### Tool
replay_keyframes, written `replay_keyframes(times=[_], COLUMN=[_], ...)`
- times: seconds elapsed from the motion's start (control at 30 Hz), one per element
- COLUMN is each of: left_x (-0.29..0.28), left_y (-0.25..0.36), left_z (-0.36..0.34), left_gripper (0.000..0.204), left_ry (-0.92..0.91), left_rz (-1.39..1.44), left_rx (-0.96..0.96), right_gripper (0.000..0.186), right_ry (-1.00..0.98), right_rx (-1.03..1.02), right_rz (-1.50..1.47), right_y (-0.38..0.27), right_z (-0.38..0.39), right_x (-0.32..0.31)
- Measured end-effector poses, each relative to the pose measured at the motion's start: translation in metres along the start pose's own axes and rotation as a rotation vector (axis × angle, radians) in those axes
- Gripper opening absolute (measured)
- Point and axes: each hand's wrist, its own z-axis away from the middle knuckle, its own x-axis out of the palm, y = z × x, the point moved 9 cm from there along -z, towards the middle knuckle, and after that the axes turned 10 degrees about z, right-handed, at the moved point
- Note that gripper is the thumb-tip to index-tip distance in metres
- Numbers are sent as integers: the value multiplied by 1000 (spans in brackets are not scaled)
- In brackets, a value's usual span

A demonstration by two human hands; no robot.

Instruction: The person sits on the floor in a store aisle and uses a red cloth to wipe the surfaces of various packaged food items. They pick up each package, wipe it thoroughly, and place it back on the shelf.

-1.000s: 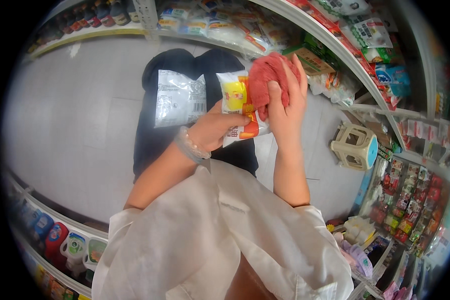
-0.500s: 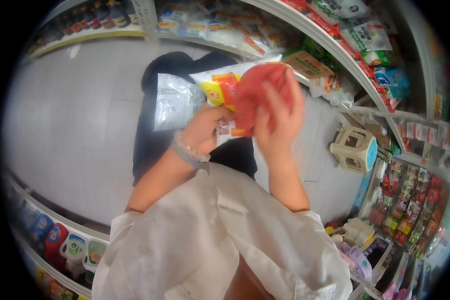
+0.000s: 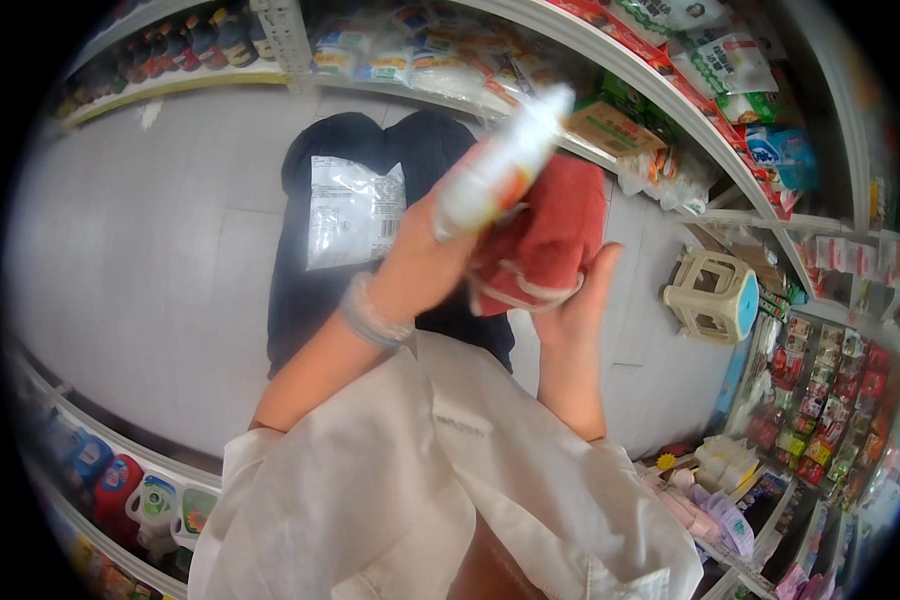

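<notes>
My left hand [image 3: 420, 260], with a clear bracelet at its wrist, grips a white printed packet [image 3: 495, 170], raised and turned nearly edge-on and blurred. My right hand [image 3: 575, 305] holds a folded red cloth [image 3: 555, 220] from below and at its side, thumb upright at the cloth's right edge; the cloth sits just right of the packet, partly behind it. A second white packet [image 3: 355, 210], with small print and a barcode facing up, lies on my dark-trousered legs.
Shelves of bottles [image 3: 205, 45], bagged goods [image 3: 435, 65], boxes [image 3: 610, 130] and small packets [image 3: 825, 410] curve around me. Detergent jugs [image 3: 155, 505] stand on the lower-left shelf. A cream plastic stool [image 3: 705, 295] stands on the grey tiled floor to my right.
My left hand has lifted and tilted the packet upright to edge-on. My right hand has moved down with the cloth, from over the packet's printed face to beneath and right of it.
</notes>
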Motion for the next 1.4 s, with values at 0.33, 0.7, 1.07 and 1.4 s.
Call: replay_keyframes(times=[0.33, 0.7, 1.07, 1.4], left_x=[61, 33, 32, 20], left_y=[46, -34, -25, -7], left_z=[32, 30, 19, 6], left_gripper=[58, 52, 44, 41], left_ry=[-429, -155, -72, -156], left_rz=[-787, 1038, 1107, 1241], left_rx=[470, -650, -585, -457], right_gripper=[46, 42, 48, 44], right_ry=[-31, -111, -23, -295], right_rx=[190, -17, -787, -1041], right_rz=[-320, -80, 863, 1593], right_y=[7, -18, -91, -34], right_z=[-9, -12, 18, 53], right_x=[-16, 9, 41, 100])
